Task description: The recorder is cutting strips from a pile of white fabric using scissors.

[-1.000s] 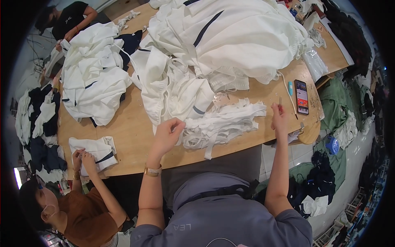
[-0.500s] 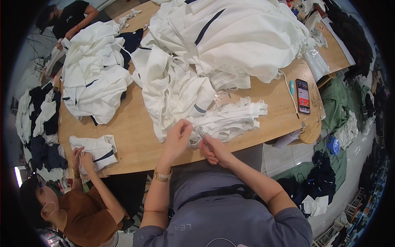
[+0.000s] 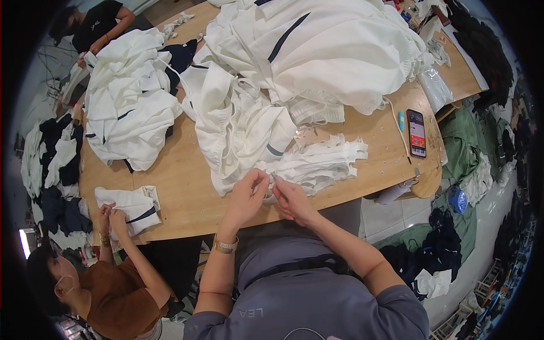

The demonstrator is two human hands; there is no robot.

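Note:
My left hand [image 3: 249,195] and my right hand [image 3: 293,203] are close together over the table's near edge, fingertips pinched and almost touching. Something small and pale lies between them, too fine to make out; whatever the right fingers close on is mostly hidden. Just beyond them is a bundle of white fabric strips [image 3: 331,161]. Left of the bundle, a crumpled white garment [image 3: 249,127] with a gathered waistband and a short dark stripe reaches close to my left fingers.
A large white garment heap [image 3: 345,51] covers the table's far side; another white pile [image 3: 130,107] lies left. A phone [image 3: 417,133] and turquoise marker [image 3: 401,120] are at right. A co-worker's hands [image 3: 112,218] hold folded white cloth [image 3: 141,209]; another person [image 3: 96,28] works far left.
My left hand has dipped slightly toward me and to the right, and my right hand has turned a little. A grey metallic tip seen earlier at the right fingers is now hard to see.

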